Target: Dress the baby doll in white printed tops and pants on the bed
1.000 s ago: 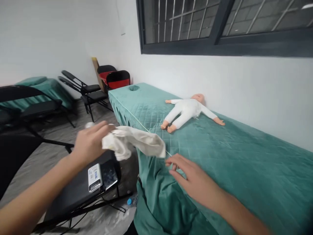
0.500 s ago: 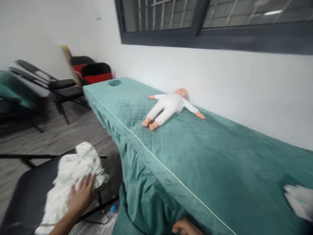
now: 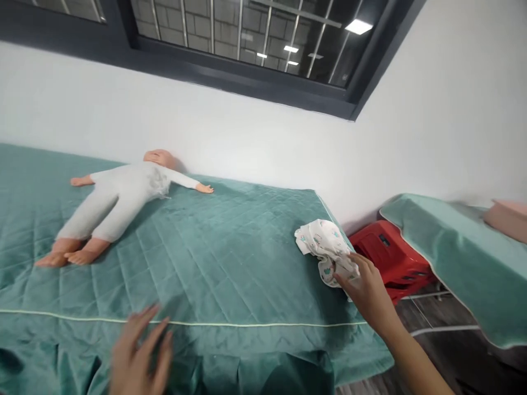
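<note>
A white cloth with a small green and pink print [image 3: 323,241] lies bunched near the right end of the green quilted bed cover [image 3: 247,263]. My right hand [image 3: 366,285] is at its right side, thumb and fingers closed on the fabric. Over the bed's front edge is my left hand [image 3: 142,351], slightly blurred, its fingers spread with nothing in them. A doll in a white suit [image 3: 127,189] lies on its back at the left, head toward the wall, arms stretched out and feet toward me.
Red plastic stools [image 3: 391,255] stand beyond the bed's right end. Further right is another green-covered bed [image 3: 453,247] with a pinkish box-like object [image 3: 508,219] on it. A barred window [image 3: 247,33] is above the wall.
The view has swung right, so the chairs have left it. My left hand has come off the white cloth on the chair. My right hand has reached the printed cloth and gripped it.
</note>
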